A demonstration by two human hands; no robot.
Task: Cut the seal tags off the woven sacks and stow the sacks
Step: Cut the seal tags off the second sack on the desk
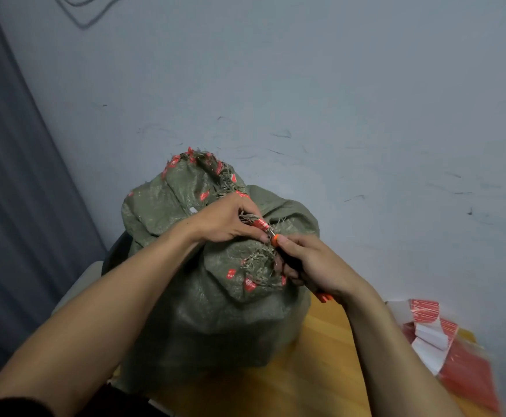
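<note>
Up close, two bare forearms reach in from the bottom edge over a wooden table (321, 371), a dark sleeve (5, 407) showing at the lower left corner. A bundle of green woven sacks (215, 311) stands on the table between the arms, bulging and creased. To the right, near the table's edge, lies a loose pile of red and white tags (432, 335), partly blurred.

At the top of the bundle, the right hand (312, 266) is curled tight around an orange-handled cutting tool (274, 240), with one orange end poking out below the palm. Its exact type cannot be told. The tool's metal tip meets a red seal tag (260, 224), which the left hand (227, 219) pinches between thumb and fingertips, just above the frayed mouth of the front sack (257, 266). More red tags dot that frayed edge.

Behind the hands, a second sack mouth (203, 167) rises higher, also ragged and studded with red tags.

Beyond the bundle stands a pale grey wall (336, 100), scuffed with dark marks. A grey curtain (11, 176) hangs along the left side, and a dark cable (89, 13) loops across the wall at the top.
</note>
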